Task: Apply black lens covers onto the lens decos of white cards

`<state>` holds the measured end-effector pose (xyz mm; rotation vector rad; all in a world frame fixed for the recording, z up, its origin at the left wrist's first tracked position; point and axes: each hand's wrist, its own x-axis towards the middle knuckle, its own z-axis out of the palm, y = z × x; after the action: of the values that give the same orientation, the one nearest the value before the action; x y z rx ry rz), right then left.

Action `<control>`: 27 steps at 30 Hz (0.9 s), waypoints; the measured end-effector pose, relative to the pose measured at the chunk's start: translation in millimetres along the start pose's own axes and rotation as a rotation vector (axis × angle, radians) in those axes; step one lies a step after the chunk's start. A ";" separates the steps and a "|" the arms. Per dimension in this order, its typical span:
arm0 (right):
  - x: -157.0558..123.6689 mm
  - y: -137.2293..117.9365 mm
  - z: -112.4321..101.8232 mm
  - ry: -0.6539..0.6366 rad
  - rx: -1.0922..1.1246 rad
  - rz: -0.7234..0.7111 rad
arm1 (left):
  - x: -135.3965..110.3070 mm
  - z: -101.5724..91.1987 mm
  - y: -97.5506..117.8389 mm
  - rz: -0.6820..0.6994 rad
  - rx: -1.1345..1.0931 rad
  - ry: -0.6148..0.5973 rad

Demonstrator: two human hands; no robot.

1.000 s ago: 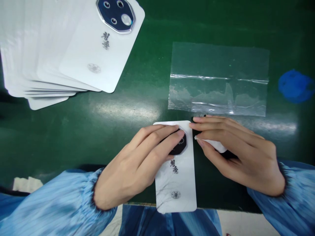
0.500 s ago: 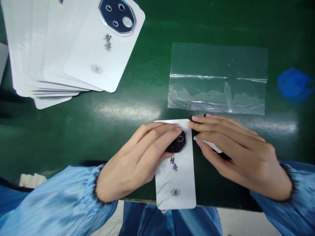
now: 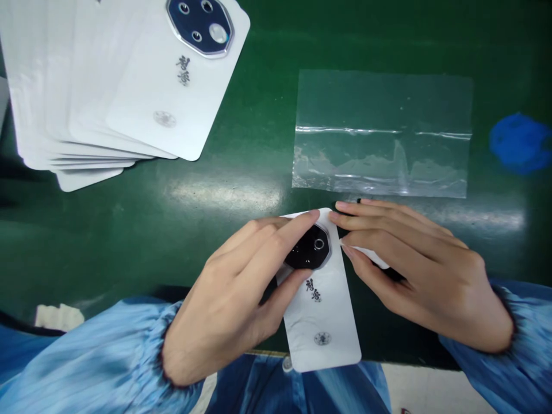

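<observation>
A white phone back cover [image 3: 330,322] lies at the table's front edge, its lower end sticking out past it. Its dark octagonal camera plate [image 3: 309,256] faces up, with dark lettering and a round emblem below. My left hand [image 3: 241,282] grips the cover around that plate, thumb at the lower rim and index finger at the upper rim; the other fingertips are hidden. Just right of the cover, my right hand [image 3: 426,270] pinches a small white piece [image 3: 374,256], mostly hidden under the palm. Its outer fingertips reach the cover's upper right corner.
A fanned stack of similar white covers [image 3: 142,109] lies at the upper left. Beyond my right hand, a clear plastic sheet [image 3: 383,103] is flat on the green table [image 3: 241,201]. A crumpled blue object [image 3: 520,142] sits at far right.
The cover has turned, its lower end swinging right. My left thumb and index finger have spread apart, baring more of the camera plate. My right hand has hardly moved.
</observation>
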<state>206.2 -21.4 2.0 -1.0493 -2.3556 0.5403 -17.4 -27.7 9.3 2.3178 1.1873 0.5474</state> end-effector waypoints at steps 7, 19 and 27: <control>0.1 -0.1 0.7 0.012 0.004 -0.001 | 4.3 -2.5 6.0 -0.020 0.014 0.006; 2.5 -1.5 -1.2 0.016 0.009 -0.003 | 4.9 -4.7 10.8 -0.133 -0.047 -0.041; 0.5 -0.2 -0.4 0.000 0.008 0.000 | 5.3 -3.4 12.5 -0.145 -0.063 -0.037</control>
<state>206.1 -21.1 2.5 -1.0453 -2.3515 0.5492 -8.4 -28.9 20.0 2.1595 1.2894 0.4811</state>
